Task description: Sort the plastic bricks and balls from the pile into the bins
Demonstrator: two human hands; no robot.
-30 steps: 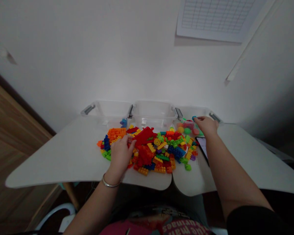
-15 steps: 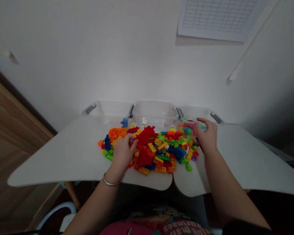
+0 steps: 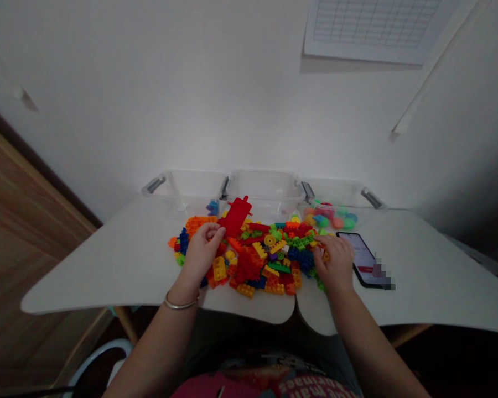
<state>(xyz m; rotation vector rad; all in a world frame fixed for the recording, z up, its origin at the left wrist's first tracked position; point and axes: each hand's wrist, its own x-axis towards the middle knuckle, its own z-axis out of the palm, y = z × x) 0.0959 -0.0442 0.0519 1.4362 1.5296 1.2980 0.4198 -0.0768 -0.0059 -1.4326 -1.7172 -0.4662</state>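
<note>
As I stood watching from across the room, the person's left hand (image 3: 201,254) sat at the near-left edge of a heap of coloured plastic building bricks (image 3: 274,260), its curled fingers (image 3: 214,233) against the lower end of a long red brick plate (image 3: 234,217). The plate ran up and away from those fingertips, leaning right, its long axis pointing towards the middle of 3 clear plastic bins (image 3: 261,185). I could not tell whether the fingers were truly gripping it. The right hand (image 3: 334,262), farther from the plate, had its fingers (image 3: 323,241) bent over bricks, though whether they held one I could not say. A smartphone (image 3: 363,257) lay just right of those fingers.
</note>
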